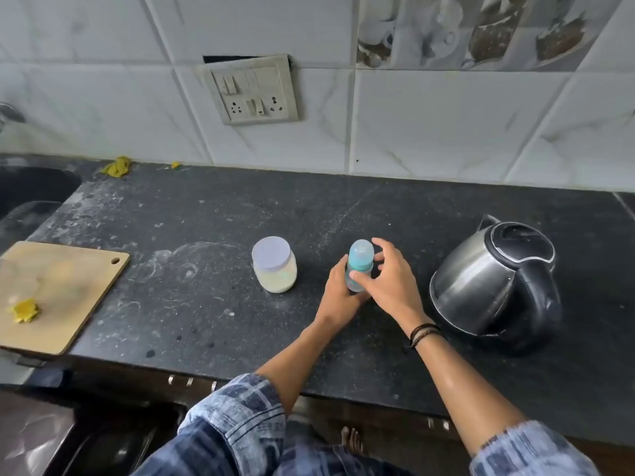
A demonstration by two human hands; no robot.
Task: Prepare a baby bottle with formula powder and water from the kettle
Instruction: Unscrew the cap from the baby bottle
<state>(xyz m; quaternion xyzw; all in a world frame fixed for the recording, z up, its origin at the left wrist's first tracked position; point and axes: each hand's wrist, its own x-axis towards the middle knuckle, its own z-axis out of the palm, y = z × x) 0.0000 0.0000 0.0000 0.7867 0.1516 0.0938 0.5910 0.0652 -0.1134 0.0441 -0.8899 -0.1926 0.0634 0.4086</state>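
A small baby bottle point(359, 259) with a teal collar and clear cap stands upright on the dark counter point(213, 235). My left hand point(338, 292) grips its lower body from the left. My right hand point(391, 280) curls around the teal collar from the right, thumb in front. A clear jar of pale formula powder point(274, 264) with a white lid stands just left of the bottle. A steel kettle point(494, 280) with a black lid and handle sits to the right, lid closed.
A wooden cutting board point(58, 297) with a yellow scrap point(24, 310) lies at the left front edge. A dark sink point(31, 190) is at the far left. A switch and socket panel point(252, 89) hangs on the tiled wall behind.
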